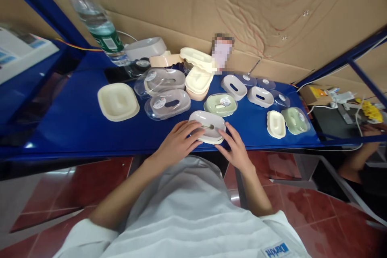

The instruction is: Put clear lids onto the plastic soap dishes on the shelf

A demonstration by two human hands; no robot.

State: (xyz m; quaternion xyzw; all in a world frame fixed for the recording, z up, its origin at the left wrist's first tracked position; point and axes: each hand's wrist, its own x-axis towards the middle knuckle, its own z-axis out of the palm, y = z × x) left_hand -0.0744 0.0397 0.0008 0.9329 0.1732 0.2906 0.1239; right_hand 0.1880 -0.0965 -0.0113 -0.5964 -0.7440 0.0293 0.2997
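A pale grey oval plastic dish with a slot in its middle (213,120) lies near the table's front edge, a cream rim showing beneath it. My left hand (183,141) grips its left side, fingers reaching over the top. At its right side is my right hand (235,147), with the thumb low at the front corner and the fingers along the edge. Just behind sits a light green dish under a clear cover (220,105). To the left of that, a grey dish with a clear, stickered cover (169,104) rests on the table.
A cream tray (117,102) lies at left on the blue table (75,129). Behind stand a water bottle (104,34), stacked cream pieces (198,78) and a blurred-out phone-like object (222,53). More dishes (260,96) sit at right. Another person's arm (358,157) shows far right.
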